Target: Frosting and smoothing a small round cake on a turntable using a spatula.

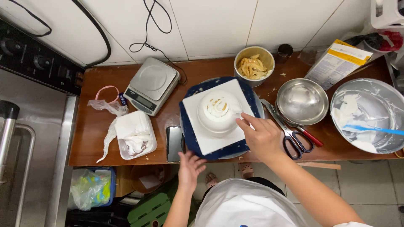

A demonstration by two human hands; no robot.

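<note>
Item: small round cake (219, 110), white cream coat, pale flecks on top.
Location: white square board (210, 141) on blue turntable (191, 136), surface centre.
Right hand (261, 136): fingers pinched on something small, unclear, at cake's right side.
Left hand (190, 167): fingers spread, touching turntable's near edge.

Brown table (97, 130) bears scale (152, 85), scissors (290, 132), bowls (301, 101).

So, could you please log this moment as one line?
right hand: spreading cream on cake | left hand: at turntable edge | scissors beside
</note>
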